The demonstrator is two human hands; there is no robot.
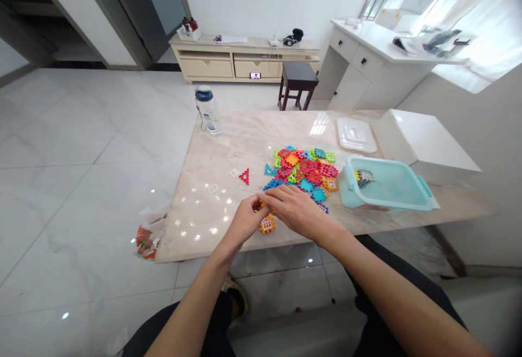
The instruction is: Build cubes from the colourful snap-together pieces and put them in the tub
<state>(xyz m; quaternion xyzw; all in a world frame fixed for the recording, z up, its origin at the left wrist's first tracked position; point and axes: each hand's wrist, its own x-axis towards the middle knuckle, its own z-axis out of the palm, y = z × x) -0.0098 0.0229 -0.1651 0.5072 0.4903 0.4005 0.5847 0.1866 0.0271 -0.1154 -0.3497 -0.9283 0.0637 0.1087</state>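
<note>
The heap of plastic building tiles [302, 169] mixes red, orange, lime green, sky blue and yellow, with red thickest at its middle. Apart from it lie a red triangle frame [244, 176] and white window-pattern pieces [234, 172], while an orange tile [267, 224] carries a white lattice window. The bench [212, 150] is cream marble with soft tan veining (pinkish in places). The tub [385, 186] is translucent aqua, and the floor [69, 129] is white with faint grey veins. The bottle [210, 113] pairs a navy cap with a clear body.
</note>
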